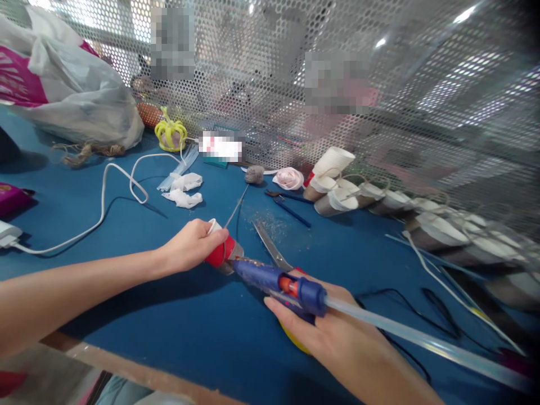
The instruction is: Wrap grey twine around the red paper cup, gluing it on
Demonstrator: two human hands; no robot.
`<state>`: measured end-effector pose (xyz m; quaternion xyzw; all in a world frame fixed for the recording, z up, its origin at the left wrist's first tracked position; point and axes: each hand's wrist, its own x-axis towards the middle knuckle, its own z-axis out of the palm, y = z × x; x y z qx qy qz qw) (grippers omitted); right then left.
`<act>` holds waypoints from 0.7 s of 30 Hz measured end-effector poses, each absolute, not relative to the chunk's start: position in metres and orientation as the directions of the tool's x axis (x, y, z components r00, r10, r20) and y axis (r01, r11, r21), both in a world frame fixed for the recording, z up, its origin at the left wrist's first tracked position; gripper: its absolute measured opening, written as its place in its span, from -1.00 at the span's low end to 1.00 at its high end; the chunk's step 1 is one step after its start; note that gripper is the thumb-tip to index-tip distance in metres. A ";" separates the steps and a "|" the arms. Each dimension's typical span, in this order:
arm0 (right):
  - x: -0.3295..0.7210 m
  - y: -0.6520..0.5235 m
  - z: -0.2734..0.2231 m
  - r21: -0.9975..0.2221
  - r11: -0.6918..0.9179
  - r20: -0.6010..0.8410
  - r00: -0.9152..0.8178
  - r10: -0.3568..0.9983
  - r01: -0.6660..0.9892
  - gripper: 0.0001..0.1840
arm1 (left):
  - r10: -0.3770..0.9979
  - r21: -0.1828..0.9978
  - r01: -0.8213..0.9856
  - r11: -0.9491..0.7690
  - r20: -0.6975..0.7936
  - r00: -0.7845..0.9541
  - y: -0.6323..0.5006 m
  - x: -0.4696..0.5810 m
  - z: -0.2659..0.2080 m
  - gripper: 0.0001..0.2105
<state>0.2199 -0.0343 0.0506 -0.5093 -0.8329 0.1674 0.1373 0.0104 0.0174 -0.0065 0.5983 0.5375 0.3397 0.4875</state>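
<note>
Cannot see most fingertips of the left hand (196,244), curled behind the red cup (216,255). Cannot make out the nozzle tip of the blue glue gun (261,275) against the cup, nor tell contact from a slight gap. Cannot see the right hand's (329,332) far fingers, nor name the yellow object (294,338) mostly covered below. Cannot follow the metal blade (270,243) past the gun, nor the clear glue stick (400,332) past the picture's edge. At left, cropped: plastic bag (84,101), magenta packet (12,199), white charger (7,233). At far right, blurred paper cups (442,230); behind the perforated screen (261,39), only indistinct shapes.
</note>
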 end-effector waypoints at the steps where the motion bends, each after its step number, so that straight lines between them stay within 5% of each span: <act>1: 0.219 -0.035 0.051 -0.419 0.420 0.065 -0.435 0.898 0.805 -0.81 | 0.975 0.948 0.313 0.056 -0.119 0.188 0.017 0.010 -0.007 -0.67; 8: 0.222 -0.023 0.051 -0.467 0.317 0.033 -0.342 0.939 0.825 -0.79 | 0.963 0.956 0.291 0.034 -0.110 0.248 0.017 0.009 -0.009 -0.66; 15: 0.227 -0.012 0.055 -0.640 0.080 -0.264 -0.317 0.911 0.764 -0.50 | 0.955 0.954 0.301 -0.008 -0.082 0.285 0.014 0.006 -0.012 -0.65; 21: 0.230 -0.004 0.053 -0.706 0.044 -0.293 -0.348 0.890 0.707 -0.60 | 0.954 0.947 0.321 -0.023 -0.075 0.291 0.013 0.005 -0.012 -0.66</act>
